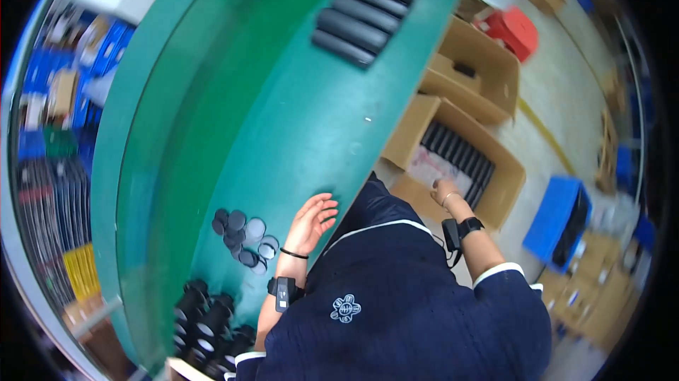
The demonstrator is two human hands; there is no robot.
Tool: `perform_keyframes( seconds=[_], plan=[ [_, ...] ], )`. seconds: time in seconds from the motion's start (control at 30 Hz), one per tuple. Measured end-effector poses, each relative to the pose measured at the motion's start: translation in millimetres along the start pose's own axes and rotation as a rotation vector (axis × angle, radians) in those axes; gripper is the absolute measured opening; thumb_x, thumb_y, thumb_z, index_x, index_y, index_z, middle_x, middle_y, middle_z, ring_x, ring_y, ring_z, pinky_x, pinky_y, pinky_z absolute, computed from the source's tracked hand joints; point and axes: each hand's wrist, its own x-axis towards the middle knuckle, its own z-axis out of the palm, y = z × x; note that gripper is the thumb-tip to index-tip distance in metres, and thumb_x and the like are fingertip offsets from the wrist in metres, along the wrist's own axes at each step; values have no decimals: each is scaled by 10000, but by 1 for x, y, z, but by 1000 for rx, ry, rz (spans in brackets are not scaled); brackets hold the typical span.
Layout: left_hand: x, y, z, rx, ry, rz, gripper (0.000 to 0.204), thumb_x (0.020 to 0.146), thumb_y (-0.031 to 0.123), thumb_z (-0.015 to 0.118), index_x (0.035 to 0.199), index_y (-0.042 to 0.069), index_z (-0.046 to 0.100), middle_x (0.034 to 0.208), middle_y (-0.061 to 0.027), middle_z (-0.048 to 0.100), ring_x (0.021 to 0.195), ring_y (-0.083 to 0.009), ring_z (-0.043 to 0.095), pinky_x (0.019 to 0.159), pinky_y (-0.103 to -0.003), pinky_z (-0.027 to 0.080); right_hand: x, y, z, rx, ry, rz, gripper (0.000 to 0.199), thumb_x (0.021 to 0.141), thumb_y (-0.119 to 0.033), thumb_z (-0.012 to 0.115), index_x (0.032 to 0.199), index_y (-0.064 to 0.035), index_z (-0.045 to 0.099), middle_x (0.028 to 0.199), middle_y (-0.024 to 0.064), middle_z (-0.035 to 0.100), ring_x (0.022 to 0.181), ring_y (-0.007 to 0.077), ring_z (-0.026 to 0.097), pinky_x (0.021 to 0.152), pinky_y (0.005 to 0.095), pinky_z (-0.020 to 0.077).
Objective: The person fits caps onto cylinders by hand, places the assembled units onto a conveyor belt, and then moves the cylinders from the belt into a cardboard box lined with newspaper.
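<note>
My left hand (313,222) rests at the near edge of the green workbench (283,148), fingers spread and nothing in them. Left of it lies a loose cluster of round discs (237,229), mostly dark, some pale and shiny. My right hand (444,190) reaches down into an open cardboard carton (498,176) beside the bench. Its fingers look curled by a whitish plastic sheet or bag (430,166) with reddish marks; what they hold, if anything, is too small to make out. Black cylindrical pieces (460,151) lie in a row in that carton.
More black cylinders (361,17) lie side by side at the bench's far end. Black tubular parts (205,328) stand at the lower left. Another open carton (488,63), a red stool-like object (513,31) and a blue bin (559,218) are on the floor to the right.
</note>
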Motion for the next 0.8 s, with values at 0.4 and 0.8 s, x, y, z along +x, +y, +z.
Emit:
perform_keyframes(
  seconds=[0.4,0.8],
  plan=[
    [115,-27,32,216,-364,-526,251,961,156,468,1173,34,522,1043,-88,630,927,-175,625,766,-306,526,-94,62,121,291,-78,514,363,763,-260,670,1056,-48,653,1088,193,633,1055,342,583,924,391,459],
    [389,-161,212,850,-230,-484,161,908,120,503,1057,86,553,945,-38,622,838,-141,604,719,-272,498,90,274,89,174,-139,221,288,779,-205,620,997,-23,668,1035,229,634,996,376,598,874,420,478]
  ],
)
